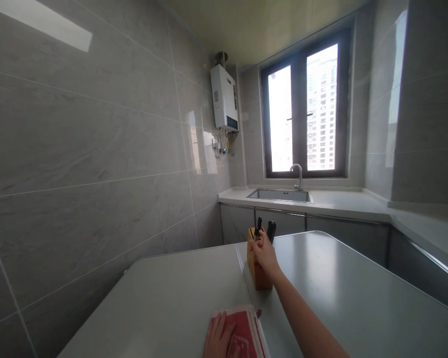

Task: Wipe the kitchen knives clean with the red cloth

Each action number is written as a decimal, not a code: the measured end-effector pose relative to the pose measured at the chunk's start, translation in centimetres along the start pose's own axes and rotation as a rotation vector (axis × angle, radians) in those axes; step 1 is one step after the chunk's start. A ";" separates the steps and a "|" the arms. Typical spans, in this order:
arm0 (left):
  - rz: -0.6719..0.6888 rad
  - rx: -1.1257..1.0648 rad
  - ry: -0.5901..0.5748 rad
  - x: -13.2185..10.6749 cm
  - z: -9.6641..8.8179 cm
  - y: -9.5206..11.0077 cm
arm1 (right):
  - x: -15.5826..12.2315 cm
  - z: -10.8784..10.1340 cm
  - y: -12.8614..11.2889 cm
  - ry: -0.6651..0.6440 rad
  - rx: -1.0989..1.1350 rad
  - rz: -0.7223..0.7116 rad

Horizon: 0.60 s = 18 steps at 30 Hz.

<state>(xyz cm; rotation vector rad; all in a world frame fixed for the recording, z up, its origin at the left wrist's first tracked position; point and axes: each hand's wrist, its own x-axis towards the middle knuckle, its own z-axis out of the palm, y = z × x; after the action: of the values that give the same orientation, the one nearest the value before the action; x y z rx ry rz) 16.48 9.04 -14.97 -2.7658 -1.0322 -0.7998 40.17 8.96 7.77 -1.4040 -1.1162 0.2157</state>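
Note:
My right hand (264,252) reaches to a wooden knife block (262,279) standing upright on the table. Its fingers are closed at a small black-handled knife (257,232) in the top of the block; the blade is hidden. Two more black handles, a thin one (260,222) and a thick one (271,230), rise from the block beside my fingers. Lying flat with fingers stretched out, my left hand (218,336) rests on a folded red and white cloth (242,332). A small reddish-brown tip (259,313) shows at the cloth's right edge; I cannot make out what it is.
The pale table (179,288) has a seam near the block and cut-off far corners. Beyond it runs a white counter (343,197) with a sink (280,195) and a tap (299,176) under a window. A water heater (224,97) hangs above, near the tiled left wall.

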 end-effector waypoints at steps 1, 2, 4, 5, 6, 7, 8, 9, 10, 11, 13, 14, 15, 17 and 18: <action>-0.010 -0.003 0.002 0.0 -0.1 0.1 | 0.4 0.2 0.2 -0.001 -0.051 -0.012; -0.019 -0.003 0.005 0.0 -0.3 0.3 | 0.8 0.3 0.3 0.002 -0.101 -0.029; -0.029 -0.004 0.011 -0.1 -0.6 0.7 | 1.3 0.4 0.3 0.002 -0.123 -0.034; -0.028 -0.006 0.014 -0.2 -0.8 0.9 | 1.5 0.4 0.1 0.006 -0.133 -0.036; -0.026 -0.008 0.014 -0.2 -0.9 1.0 | 1.6 0.4 -0.1 0.013 -0.144 -0.038; -0.025 -0.009 0.012 -0.3 -1.0 1.1 | 1.7 0.3 -0.4 0.022 -0.156 -0.043; -0.023 -0.008 0.007 -0.4 -1.1 1.2 | 1.8 0.3 -0.8 0.031 -0.168 -0.050; -0.024 -0.006 0.001 -0.4 -1.1 1.1 | 1.8 0.1 -1.3 0.040 -0.180 -0.059; -0.022 -0.003 -0.008 -0.4 -1.0 1.0 | 1.8 -0.1 -2.0 0.050 -0.191 -0.070; -0.020 0.001 -0.017 -0.4 -1.0 0.9 | 1.7 -0.3 -2.8 0.063 -0.202 -0.082; -0.024 0.000 -0.035 -0.2 -0.7 0.4 | 1.5 -1.0 -4.8 0.103 -0.292 -0.142; -0.032 -0.005 -0.049 -0.1 -0.6 0.2 | 1.2 -1.5 -5.9 0.127 -0.349 -0.188; -0.048 -0.011 -0.067 0.1 -0.4 0.1 | 0.9 -2.0 -7.0 0.152 -0.391 -0.234; -0.099 -0.025 -0.111 0.4 -0.2 0.0 | 0.0 -3.2 -9.0 0.212 -0.428 -0.341; -0.133 -0.028 -0.130 0.6 0.0 0.2 | -0.6 -3.8 -9.8 0.255 -0.419 -0.397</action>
<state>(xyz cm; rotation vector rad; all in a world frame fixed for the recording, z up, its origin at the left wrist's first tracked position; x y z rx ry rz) 16.97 9.24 -14.61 -2.8299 -1.2479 -0.6617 37.90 3.68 16.57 -1.4842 -1.2406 -0.4944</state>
